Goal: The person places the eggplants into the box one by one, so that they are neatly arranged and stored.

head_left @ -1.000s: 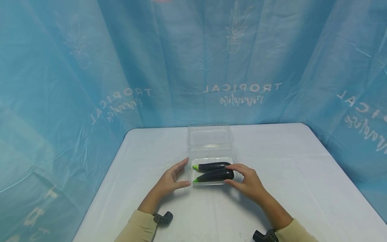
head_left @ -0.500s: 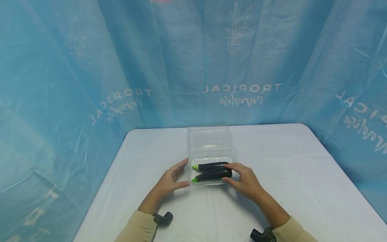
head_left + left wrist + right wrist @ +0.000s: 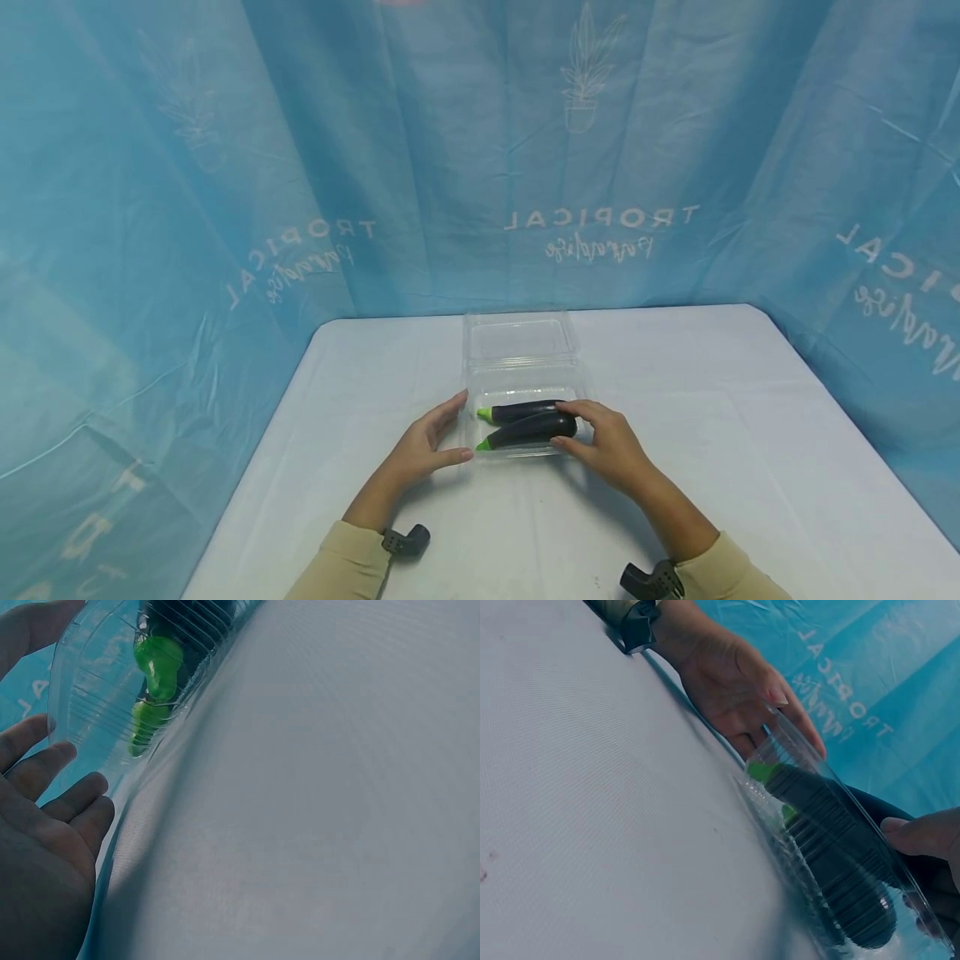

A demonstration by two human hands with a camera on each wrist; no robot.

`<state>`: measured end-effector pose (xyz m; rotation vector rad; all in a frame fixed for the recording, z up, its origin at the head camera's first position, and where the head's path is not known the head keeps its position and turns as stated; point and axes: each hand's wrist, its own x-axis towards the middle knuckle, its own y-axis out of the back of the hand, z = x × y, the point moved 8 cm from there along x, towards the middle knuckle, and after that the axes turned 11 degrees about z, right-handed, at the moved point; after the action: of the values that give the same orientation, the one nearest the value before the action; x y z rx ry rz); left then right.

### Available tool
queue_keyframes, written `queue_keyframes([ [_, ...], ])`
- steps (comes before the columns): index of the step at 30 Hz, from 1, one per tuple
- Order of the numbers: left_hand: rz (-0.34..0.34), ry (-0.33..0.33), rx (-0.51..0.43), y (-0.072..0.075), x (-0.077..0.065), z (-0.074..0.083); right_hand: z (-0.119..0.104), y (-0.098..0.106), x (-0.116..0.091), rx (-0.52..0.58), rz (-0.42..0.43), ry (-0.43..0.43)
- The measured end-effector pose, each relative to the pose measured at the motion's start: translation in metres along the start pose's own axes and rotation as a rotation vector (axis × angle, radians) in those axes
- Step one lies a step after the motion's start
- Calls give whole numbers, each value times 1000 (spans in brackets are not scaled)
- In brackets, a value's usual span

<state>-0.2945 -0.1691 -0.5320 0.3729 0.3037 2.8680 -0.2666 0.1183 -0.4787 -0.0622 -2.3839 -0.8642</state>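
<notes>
Two dark eggplants with green stem ends lie side by side in the bottom half of a clear plastic clamshell container. The nearer eggplant lies slightly tilted and partly against the farther eggplant. My right hand grips the nearer one around its thick right end, thumb on the near side and fingers over the top. At the container's left edge, my left hand touches the rim with thumb and fingers spread. Both green stem ends show through the ribbed wall in the left wrist view.
The container's lid is folded back flat toward the table's far edge. A white cloth covers the table. Blue printed curtains hang behind it and at both sides.
My right hand has shifted slightly left with the nearer eggplant, which sits a little farther left and closer against the other one. The left hand has stayed in place.
</notes>
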Motion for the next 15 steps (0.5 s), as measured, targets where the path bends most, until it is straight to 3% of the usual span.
queue_keyframes([
  [15,-6,6,0,-2,0,2,3,1,-1,22,8,-9],
])
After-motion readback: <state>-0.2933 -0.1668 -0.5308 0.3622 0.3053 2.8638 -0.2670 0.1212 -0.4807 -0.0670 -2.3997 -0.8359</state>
